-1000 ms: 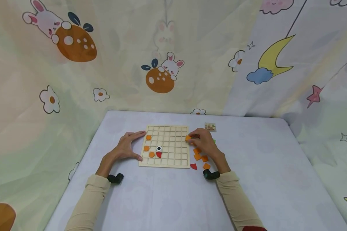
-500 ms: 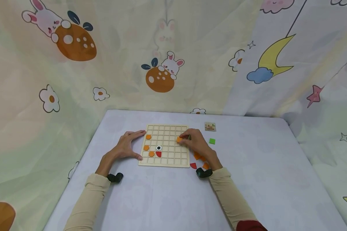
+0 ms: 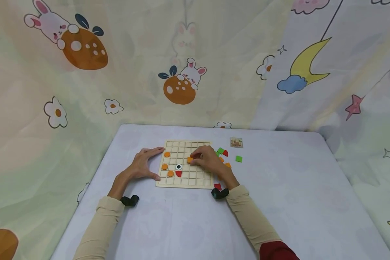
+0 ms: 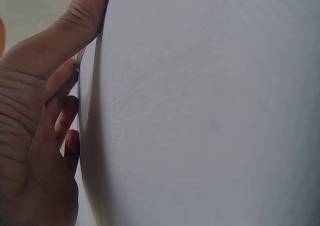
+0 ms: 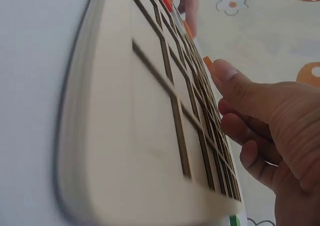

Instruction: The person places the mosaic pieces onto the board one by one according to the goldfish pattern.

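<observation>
A pale wooden grid board (image 3: pixel 185 183) lies on the white-covered table. The left hand (image 3: pixel 139 165) spans its left edge, index fingertip near the far corner and thumb near the close one, fingers mostly straight. Over the middle of the grid, the right hand (image 3: pixel 208 159) pinches an orange square tile (image 3: pixel 190 160) between thumb and fingers. The right wrist view shows that tile (image 5: pixel 208 62) at the thumb tip, just above the grid. Orange round pieces (image 3: pixel 170 173), a white disc with a black centre (image 3: pixel 178 167) and a red quarter-circle (image 3: pixel 178 174) sit on the board.
Right of the board lie green squares (image 3: pixel 238 159), a red quarter-circle piece (image 3: pixel 225 153), orange pieces (image 3: pixel 228 165) partly behind the right hand, and another red piece (image 3: pixel 217 186). A small patterned card (image 3: pixel 236 142) lies farther back. A printed cloth (image 3: pixel 133 72) hangs behind the table.
The right hand has moved left from the board's right edge to over its middle, carrying the orange square tile. Loose pieces at the right have come into view. The left hand stays put.
</observation>
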Available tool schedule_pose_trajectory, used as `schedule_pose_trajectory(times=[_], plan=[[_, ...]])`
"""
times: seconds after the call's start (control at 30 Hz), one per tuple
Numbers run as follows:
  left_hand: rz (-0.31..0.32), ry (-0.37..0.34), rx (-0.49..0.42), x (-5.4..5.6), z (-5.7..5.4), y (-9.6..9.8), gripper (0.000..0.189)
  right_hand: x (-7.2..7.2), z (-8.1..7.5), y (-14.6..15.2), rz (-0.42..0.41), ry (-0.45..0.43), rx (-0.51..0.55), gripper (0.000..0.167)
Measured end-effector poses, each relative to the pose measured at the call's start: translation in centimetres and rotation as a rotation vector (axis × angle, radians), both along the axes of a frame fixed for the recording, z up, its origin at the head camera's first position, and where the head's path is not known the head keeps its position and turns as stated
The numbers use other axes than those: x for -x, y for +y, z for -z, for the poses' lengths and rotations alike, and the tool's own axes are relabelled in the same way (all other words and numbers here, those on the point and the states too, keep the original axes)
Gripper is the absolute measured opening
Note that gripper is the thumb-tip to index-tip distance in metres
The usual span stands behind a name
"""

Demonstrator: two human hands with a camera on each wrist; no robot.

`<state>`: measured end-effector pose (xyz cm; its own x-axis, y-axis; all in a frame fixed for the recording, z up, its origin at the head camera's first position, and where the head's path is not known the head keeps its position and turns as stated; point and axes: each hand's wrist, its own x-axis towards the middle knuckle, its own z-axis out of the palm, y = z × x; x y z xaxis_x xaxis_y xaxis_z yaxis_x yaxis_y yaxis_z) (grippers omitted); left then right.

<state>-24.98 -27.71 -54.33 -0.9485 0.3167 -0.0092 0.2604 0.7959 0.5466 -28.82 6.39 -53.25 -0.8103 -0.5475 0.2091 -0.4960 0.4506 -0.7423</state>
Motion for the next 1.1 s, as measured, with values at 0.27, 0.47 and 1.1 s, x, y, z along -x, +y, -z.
schedule_pose_trajectory(times=[0.27,0.47,1.1], plan=[[0.011,0.012,-0.002,-0.1,0.5,-0.1,0.125,0.1,0.5,-2.0,-0.024,0.025,-0.012,0.021],[0.007,0.001,-0.004,-0.1,0.3,0.1,0.124,0.3,0.7,-2.8,-0.031,0.028,-0.013,0.021],[-0.009,-0.021,-0.011,-0.1,0.0,0.0,0.126,0.0,1.0,-3.4,-0.009,0.018,-0.038,0.018]])
